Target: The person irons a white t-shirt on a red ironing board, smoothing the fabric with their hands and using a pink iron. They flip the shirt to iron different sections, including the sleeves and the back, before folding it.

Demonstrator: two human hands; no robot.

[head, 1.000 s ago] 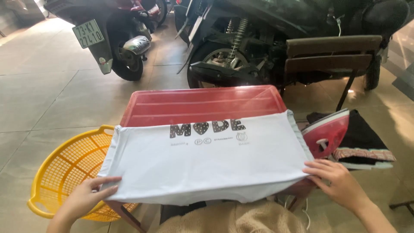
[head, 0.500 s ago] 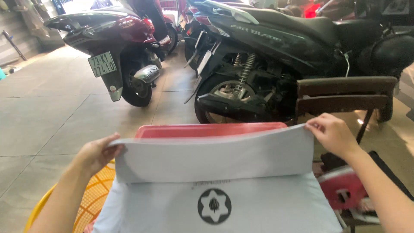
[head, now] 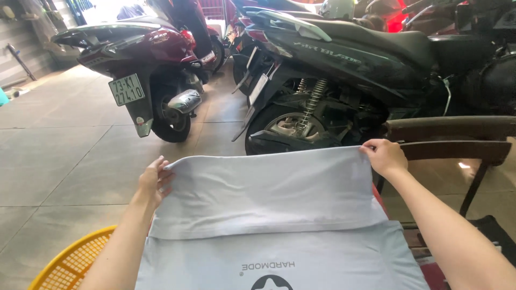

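A white T-shirt (head: 269, 209) with dark print near its bottom is stretched out in front of me, its far edge folded over. My left hand (head: 154, 181) grips the fold's left corner. My right hand (head: 384, 157) pinches the right corner, raised a little higher. Both arms reach forward along the shirt's sides. Whatever lies under the shirt is hidden apart from a red sliver at the lower right.
A yellow plastic basket (head: 70, 263) sits low at the left on the tiled floor. A dark wooden chair (head: 457, 137) stands at the right. A dark red scooter (head: 150, 70) and a black scooter (head: 349, 70) are parked just beyond.
Both hands lifted the shirt off the red board, turned it over and carried its far edge up and away. The view tilted upward, so the red board and the iron dropped out of sight.
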